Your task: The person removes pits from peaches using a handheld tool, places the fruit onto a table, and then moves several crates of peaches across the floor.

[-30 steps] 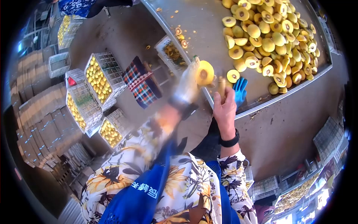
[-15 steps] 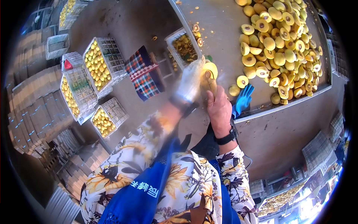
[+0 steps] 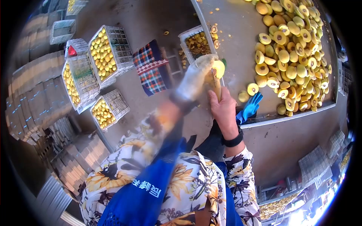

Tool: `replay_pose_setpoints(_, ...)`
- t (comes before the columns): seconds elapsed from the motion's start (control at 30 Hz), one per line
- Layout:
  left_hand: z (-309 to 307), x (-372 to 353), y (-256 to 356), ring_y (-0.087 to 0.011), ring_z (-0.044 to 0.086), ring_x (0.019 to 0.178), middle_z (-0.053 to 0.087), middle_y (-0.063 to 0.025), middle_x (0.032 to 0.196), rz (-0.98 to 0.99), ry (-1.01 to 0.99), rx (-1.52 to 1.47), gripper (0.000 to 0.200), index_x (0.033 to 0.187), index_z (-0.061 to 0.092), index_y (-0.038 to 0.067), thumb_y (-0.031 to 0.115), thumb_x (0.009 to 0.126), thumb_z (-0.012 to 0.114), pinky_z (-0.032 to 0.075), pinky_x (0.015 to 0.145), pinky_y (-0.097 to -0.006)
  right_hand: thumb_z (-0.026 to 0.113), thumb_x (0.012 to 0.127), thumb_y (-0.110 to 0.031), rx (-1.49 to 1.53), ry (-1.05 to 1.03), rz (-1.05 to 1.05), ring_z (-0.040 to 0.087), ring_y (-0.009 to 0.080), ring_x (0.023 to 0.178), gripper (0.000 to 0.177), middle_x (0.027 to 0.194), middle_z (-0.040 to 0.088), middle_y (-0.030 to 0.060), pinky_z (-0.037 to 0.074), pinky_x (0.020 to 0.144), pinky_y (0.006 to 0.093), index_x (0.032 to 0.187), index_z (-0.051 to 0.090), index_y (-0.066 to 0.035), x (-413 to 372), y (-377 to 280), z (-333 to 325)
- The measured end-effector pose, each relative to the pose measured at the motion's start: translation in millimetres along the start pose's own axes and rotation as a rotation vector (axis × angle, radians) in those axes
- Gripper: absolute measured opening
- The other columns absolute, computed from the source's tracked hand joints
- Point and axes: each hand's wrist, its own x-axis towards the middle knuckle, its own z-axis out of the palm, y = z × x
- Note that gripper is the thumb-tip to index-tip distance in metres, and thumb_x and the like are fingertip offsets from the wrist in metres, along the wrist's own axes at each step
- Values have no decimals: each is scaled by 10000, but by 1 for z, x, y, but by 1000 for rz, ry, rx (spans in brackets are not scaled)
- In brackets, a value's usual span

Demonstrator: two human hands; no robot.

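Observation:
My left hand point(image 3: 195, 77), in a whitish glove and blurred by motion, is closed around a yellow peach half point(image 3: 219, 69) at the table's near-left edge. My bare right hand point(image 3: 224, 110) grips the handle of a wooden-handled pitting tool point(image 3: 217, 89). The tool's tip meets the peach half, partly hidden by the gloved fingers. Just right of my right hand, a blue glove point(image 3: 250, 107) lies on the table corner. Two peach pieces sit by it: a cut half point(image 3: 252, 89) and a rounded one point(image 3: 243, 96).
A large pile of halved peaches point(image 3: 288, 69) covers the right of the metal table point(image 3: 237, 45). Left of its edge stands a crate point(image 3: 184, 37) of pits and scraps. Further left are a plaid-covered seat point(image 3: 149, 67), crates of yellow fruit point(image 3: 120, 49) and stacked cardboard point(image 3: 36, 81).
The view has shifted, so the table and crates sit differently in frame. The peach half has turned in my left hand and shows less of its face. Both hands keep their holds.

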Motion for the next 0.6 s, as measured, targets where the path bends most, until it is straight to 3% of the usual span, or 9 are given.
replay_pose_setpoints(0.07, -6, 5, -17, -168, 591, 829, 621, -81, 931, 65, 79, 14, 357, 1034, 585, 23, 344, 935, 465, 474, 754, -279, 615, 823, -150, -60, -20, -2, 598, 410, 680, 213, 701, 584, 247, 470, 556, 422, 933, 504, -6, -2, 0, 10)
replay_pose_setpoints(0.17, 4, 5, 9, -168, 596, 817, 625, -99, 897, -307, 136, -70, 364, 1003, 591, 17, 354, 922, 480, 473, 730, -275, 606, 808, -119, -58, 12, -64, 576, 444, 712, 212, 728, 575, 270, 464, 578, 445, 934, 485, 0, -8, 2, 16)
replay_pose_setpoints(0.23, 1, 12, -1, -143, 579, 630, 605, -66, 759, -156, 115, -180, 272, 850, 612, 24, 294, 873, 580, 446, 527, -259, 600, 804, -105, -84, 1, -72, 567, 454, 728, 206, 746, 573, 276, 462, 590, 452, 926, 473, 1, -10, -2, 18)
replay_pose_setpoints(0.3, -3, 13, 1, -143, 578, 619, 603, -62, 741, -284, 163, -264, 275, 826, 618, 23, 290, 872, 576, 441, 514, -260, 596, 802, -98, -86, -26, -75, 561, 460, 740, 198, 758, 572, 281, 462, 600, 455, 913, 465, 1, -10, -6, 19)
replay_pose_setpoints(0.47, -9, 10, 5, -128, 584, 615, 621, -64, 732, -119, 225, -81, 326, 801, 638, 12, 319, 879, 562, 453, 552, -253, 582, 804, -89, -22, -84, -106, 566, 455, 724, 175, 757, 566, 279, 466, 608, 441, 900, 466, 0, -5, -4, 27)
replay_pose_setpoints(0.6, -19, 10, 5, -117, 568, 598, 610, -47, 712, -143, 114, -142, 269, 809, 631, 15, 272, 871, 579, 441, 516, -252, 556, 813, -82, 50, -110, -182, 575, 288, 586, 143, 685, 578, 151, 461, 547, 357, 903, 477, -4, -1, 13, 39)
